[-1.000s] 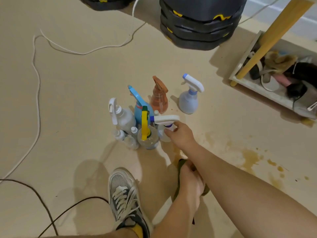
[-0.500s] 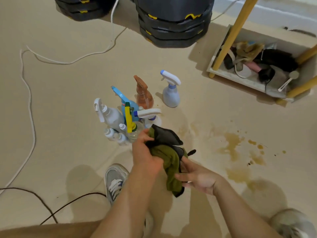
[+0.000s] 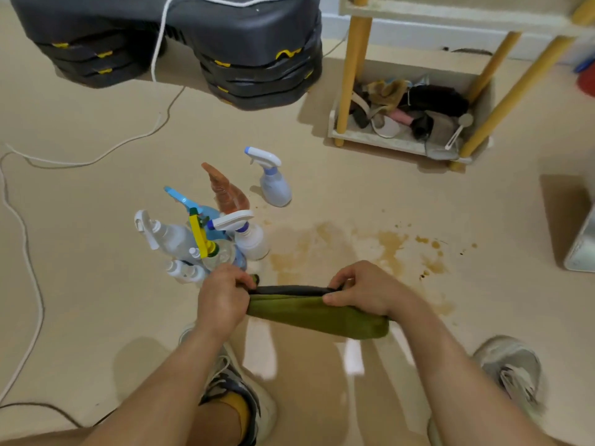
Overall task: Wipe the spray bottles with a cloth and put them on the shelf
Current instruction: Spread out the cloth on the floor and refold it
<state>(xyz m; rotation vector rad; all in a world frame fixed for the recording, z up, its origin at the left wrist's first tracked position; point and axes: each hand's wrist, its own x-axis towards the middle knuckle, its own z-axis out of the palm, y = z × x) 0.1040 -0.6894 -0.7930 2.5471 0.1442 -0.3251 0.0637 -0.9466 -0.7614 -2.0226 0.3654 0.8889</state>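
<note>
An olive-green cloth (image 3: 317,313) with a dark edge is stretched taut between my hands, above the floor. My left hand (image 3: 222,297) grips its left end and my right hand (image 3: 360,292) pinches its right end. Just beyond my left hand stands a cluster of several spray bottles (image 3: 206,233) on the floor: a clear one with a white trigger, a blue one, one with a yellow trigger, a white one (image 3: 248,235) and small white-capped bottles. An orange bottle (image 3: 227,191) and a pale blue bottle (image 3: 273,180) stand further back. The shelf (image 3: 402,143) is at the upper right.
The shelf's bottom tier holds rags and brushes between yellow posts. Stacked dark grey steps (image 3: 257,56) sit at the back. White cables (image 3: 29,252) and a dark cable trail along the left. Brown stains (image 3: 386,249) mark the floor. My shoes (image 3: 238,391) are below.
My right hand left the white bottle and joined the left on the cloth. Both hands then pulled the bunched cloth out flat between them. My view rose toward the shelf.
</note>
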